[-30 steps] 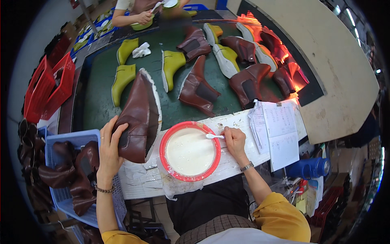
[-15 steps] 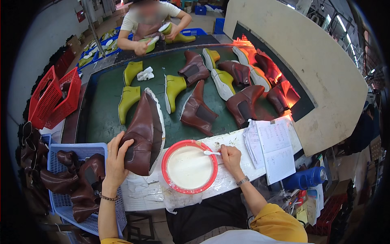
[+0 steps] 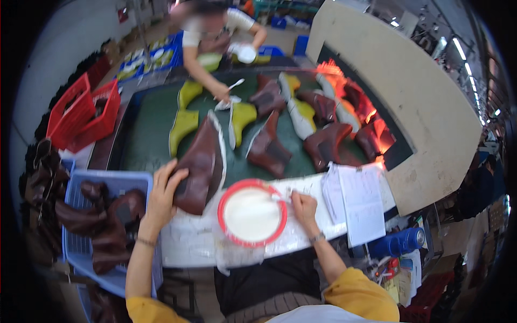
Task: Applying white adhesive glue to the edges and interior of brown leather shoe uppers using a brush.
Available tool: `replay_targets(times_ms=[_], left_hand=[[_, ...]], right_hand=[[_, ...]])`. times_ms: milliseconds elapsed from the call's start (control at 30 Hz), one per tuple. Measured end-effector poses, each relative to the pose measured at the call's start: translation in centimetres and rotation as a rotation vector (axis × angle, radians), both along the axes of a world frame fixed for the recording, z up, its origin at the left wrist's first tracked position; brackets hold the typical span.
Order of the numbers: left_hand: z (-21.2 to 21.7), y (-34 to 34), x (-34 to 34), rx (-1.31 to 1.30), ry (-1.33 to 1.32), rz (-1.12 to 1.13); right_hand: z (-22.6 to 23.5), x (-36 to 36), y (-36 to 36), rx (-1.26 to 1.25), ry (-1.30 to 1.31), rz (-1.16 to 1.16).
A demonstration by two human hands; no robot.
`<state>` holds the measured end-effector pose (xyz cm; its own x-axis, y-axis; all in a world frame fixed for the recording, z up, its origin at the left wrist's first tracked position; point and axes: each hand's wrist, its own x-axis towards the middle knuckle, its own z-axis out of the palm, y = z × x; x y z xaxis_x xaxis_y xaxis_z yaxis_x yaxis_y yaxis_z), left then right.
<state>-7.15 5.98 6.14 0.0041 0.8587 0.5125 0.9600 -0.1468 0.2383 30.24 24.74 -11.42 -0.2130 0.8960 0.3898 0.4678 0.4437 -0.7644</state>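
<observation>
a: can the papers (image 3: 362, 207) be read?
b: they bear faint marks, too blurred to make out.
a: where's the brown boot (image 3: 202, 164)?
b: left of the red-rimmed bowl (image 3: 221, 209), tilted, the left hand (image 3: 161, 202) gripping its shaft; some fingertips are hidden.
a: and the right hand (image 3: 305, 209)?
b: fingers curled tightly round a slim white tool (image 3: 280, 198); motion blur smears its tip by the bowl's right rim.

Right fingers (image 3: 301, 202): red-rimmed bowl (image 3: 221, 212) blocks left, papers (image 3: 362, 199) right; gap over white board (image 3: 309, 185) ahead. Left fingers (image 3: 176, 178): boot (image 3: 202, 161) blocks right.
</observation>
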Motion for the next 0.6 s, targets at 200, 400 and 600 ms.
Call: replay_targets(times_ms=[200,400,600], left_hand=[[3.0,-2.0,2.2,0.073,-0.145,0.069],[1.8,-8.1,7.3,0.092,-0.302,0.23],[-1.1,-8.6,11.3,0.188,-0.311,0.337]], right_hand=[[6.2,1.4,0.8,-0.05,-0.18,0.179],[11.5,1.0,-2.1,0.096,-0.467,0.3],[13.9,1.1,-4.3,0.139,-0.542,0.352]])
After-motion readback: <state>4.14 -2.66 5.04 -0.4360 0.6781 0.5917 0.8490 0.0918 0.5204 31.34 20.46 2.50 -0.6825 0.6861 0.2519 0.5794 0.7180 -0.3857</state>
